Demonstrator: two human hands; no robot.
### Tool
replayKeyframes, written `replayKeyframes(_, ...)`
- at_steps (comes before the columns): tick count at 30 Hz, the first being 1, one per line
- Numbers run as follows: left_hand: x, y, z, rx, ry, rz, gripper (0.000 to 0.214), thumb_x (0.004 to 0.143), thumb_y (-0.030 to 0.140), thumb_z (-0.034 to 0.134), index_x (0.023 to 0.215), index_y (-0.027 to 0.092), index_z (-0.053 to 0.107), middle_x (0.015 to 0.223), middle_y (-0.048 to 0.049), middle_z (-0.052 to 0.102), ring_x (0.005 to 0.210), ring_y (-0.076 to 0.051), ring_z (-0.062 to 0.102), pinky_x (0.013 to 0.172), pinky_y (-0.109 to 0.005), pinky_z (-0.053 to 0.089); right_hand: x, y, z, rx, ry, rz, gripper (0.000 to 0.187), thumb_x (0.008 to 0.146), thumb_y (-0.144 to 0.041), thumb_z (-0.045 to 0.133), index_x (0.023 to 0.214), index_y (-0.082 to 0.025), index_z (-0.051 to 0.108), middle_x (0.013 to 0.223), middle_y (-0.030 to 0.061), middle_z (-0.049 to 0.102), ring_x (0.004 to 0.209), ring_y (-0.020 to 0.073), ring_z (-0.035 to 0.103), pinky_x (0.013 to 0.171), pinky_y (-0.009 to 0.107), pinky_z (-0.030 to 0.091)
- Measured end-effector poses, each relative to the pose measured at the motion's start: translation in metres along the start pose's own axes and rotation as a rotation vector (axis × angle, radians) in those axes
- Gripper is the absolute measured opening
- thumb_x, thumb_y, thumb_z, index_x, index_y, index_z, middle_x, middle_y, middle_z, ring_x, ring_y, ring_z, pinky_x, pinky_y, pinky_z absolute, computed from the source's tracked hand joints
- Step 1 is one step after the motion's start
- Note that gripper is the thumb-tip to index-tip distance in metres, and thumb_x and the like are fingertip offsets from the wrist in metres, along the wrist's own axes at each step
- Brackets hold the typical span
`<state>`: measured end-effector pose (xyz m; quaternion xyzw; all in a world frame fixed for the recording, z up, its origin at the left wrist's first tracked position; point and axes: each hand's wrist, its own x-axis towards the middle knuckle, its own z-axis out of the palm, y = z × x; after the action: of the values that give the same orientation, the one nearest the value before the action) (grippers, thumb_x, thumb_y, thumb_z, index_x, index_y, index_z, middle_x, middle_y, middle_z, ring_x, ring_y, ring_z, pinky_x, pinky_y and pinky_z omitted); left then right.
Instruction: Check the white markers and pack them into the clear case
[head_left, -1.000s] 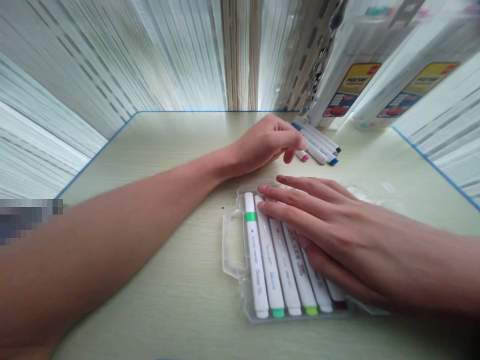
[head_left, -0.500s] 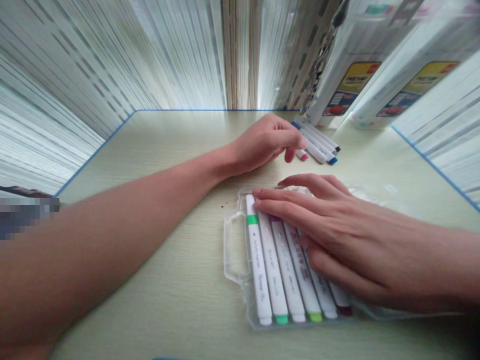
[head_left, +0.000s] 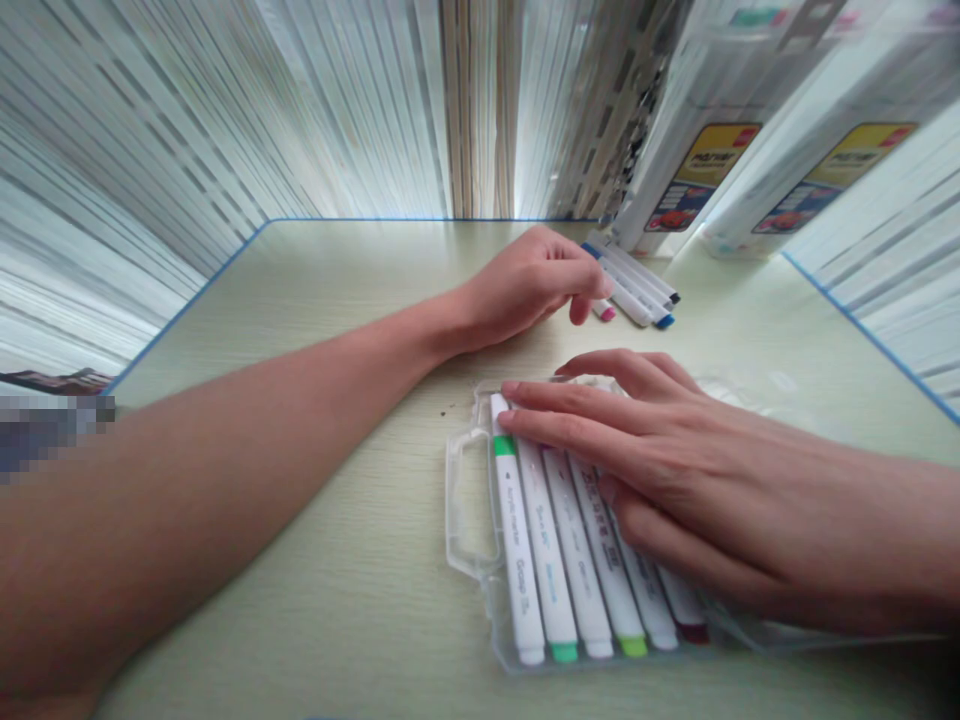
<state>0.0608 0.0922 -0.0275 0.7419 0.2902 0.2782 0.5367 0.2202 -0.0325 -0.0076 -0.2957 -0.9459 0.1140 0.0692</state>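
Note:
A clear plastic marker case [head_left: 466,520] lies open on the pale desk, with several white markers [head_left: 559,570] side by side in it. My right hand [head_left: 667,470] lies flat across those markers, fingers stretched out and pressing on their upper ends. My left hand [head_left: 532,285] reaches farther back, its fingers curled and touching a loose group of white markers [head_left: 637,295] on the desk. I cannot make out whether a marker is gripped there; a pink-capped one [head_left: 604,311] pokes out just under its fingertips.
Two boxes with yellow labels [head_left: 709,170] stand at the back right, right behind the loose markers. Striped wall panels close the desk [head_left: 337,330] in at the back and on both sides. A blurred patch sits at the left edge.
My right hand has slid slightly left over the markers, and the case has shifted a little nearer to me. My left hand has stayed at the loose markers.

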Motion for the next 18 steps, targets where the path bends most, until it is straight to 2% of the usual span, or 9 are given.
replayKeyframes(7, -0.0003, -0.0005, 0.0005, 0.002, 0.006, 0.021, 0.027, 0.084, 0.015, 0.054, 0.058, 0.011, 0.055, 0.046, 0.0084, 0.027, 0.043, -0.003, 0.027, 0.048, -0.021, 0.021, -0.0003, 0.0004, -0.0011, 0.042, -0.019, -0.006, 0.058, 0.094, -0.024, 0.044, 0.152, -0.020, 0.047, 0.156, 0.0065, 0.048, 0.135, 0.0386, 0.049, 0.110, 0.065, 0.040)
replayKeyframes(10, -0.0001, -0.0002, 0.0007, 0.008, 0.006, 0.029, 0.027, 0.084, 0.014, 0.054, 0.057, 0.011, 0.054, 0.046, 0.0080, 0.029, 0.044, -0.003, 0.028, 0.048, -0.021, 0.021, 0.0007, -0.0006, -0.0001, 0.048, -0.022, -0.007, 0.059, 0.098, -0.038, 0.049, 0.154, -0.020, 0.043, 0.156, 0.0090, 0.048, 0.136, 0.0389, 0.048, 0.113, 0.066, 0.037)
replayKeyframes(13, -0.0003, 0.0004, 0.0009, 0.022, 0.016, 0.022, 0.026, 0.084, 0.014, 0.054, 0.058, 0.012, 0.054, 0.046, 0.0082, 0.028, 0.044, -0.003, 0.028, 0.048, -0.021, 0.021, 0.0011, -0.0009, 0.0015, 0.047, -0.020, 0.006, 0.067, 0.096, -0.053, 0.053, 0.154, -0.021, 0.043, 0.157, 0.0110, 0.047, 0.137, 0.0403, 0.047, 0.112, 0.068, 0.037)
replayKeyframes(18, 0.0001, 0.0003, 0.0002, 0.026, 0.002, 0.020, 0.026, 0.084, 0.014, 0.053, 0.058, 0.011, 0.055, 0.046, 0.0088, 0.027, 0.043, -0.003, 0.028, 0.048, -0.021, 0.021, 0.0007, -0.0002, 0.0009, 0.048, -0.022, -0.008, 0.067, 0.097, -0.053, 0.054, 0.155, -0.023, 0.042, 0.156, 0.0112, 0.048, 0.137, 0.0394, 0.046, 0.112, 0.066, 0.037)
